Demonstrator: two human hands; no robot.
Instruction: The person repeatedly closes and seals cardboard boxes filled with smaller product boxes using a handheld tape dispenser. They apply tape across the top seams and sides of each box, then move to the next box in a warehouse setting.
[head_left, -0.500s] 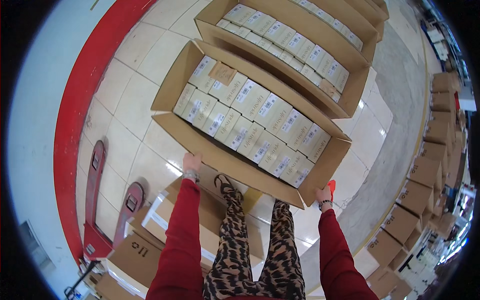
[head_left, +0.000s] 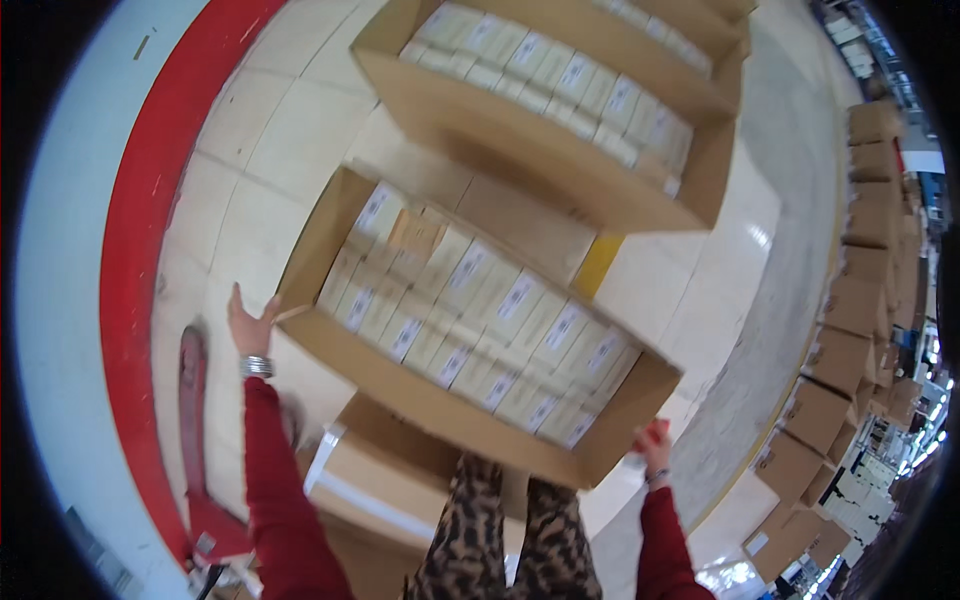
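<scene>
A long open cardboard carton [head_left: 500, 434] lies slantwise in front of my legs, packed with two rows of pale lidded boxes [head_left: 468, 265] bearing white labels. A small brown piece of cardboard [head_left: 417, 233] rests on the boxes toward the far left. My left hand [head_left: 250, 322] is open, fingers spread, beside the carton's left corner; whether it touches the corner flap I cannot tell. Beside the right end wall, my right hand [head_left: 653, 452] is closed around a small red object [head_left: 655, 432], too blurred to name.
Another filled carton [head_left: 540, 130] stands beyond, with more behind it. A carton [head_left: 390, 478] sits near my legs at left. Red pallet jack forks [head_left: 195, 420] lie on the tiles by a red-banded wall [head_left: 140, 230]. Stacked brown cartons [head_left: 855, 305] line the right side.
The carton has come closer to me, widening the gap to the carton behind. My left hand has let go of the near edge, moved left to the corner and opened.
</scene>
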